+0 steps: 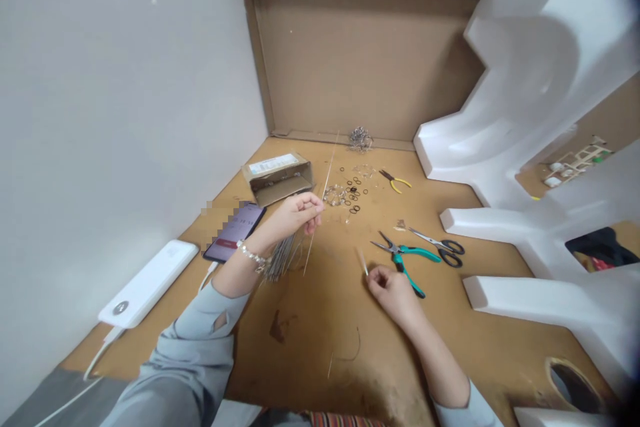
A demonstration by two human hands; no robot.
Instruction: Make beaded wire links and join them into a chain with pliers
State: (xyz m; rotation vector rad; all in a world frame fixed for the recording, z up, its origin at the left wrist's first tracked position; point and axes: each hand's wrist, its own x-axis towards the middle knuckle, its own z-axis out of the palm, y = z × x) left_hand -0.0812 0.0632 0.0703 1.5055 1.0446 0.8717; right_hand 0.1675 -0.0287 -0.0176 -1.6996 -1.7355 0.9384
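My left hand (303, 212), with a bracelet at its wrist, pinches a long thin straight wire (329, 168). The wire sticks out above and below the fingers at a slant. Under that forearm lies a bundle of grey wires (281, 261), partly hidden. Closed at the fingertips, my right hand (395, 292) grips a short, thin whitish piece (365, 264), blurred, its kind unclear. Teal-handled pliers (400, 255) lie with jaws parted just beyond this hand. Small dark rings (354, 193) and a cluster of clear or silvery loops (335, 195) are spread past the left fingertips.
Scissors (440, 245) and yellow-handled pliers (395, 180) lie to the right. At left are a small open cardboard box (280, 180), a phone (243, 227) and a white power bank (150, 283) with cables. White foam (500, 227) borders the right; a tangled metal pile (360, 139) sits behind.
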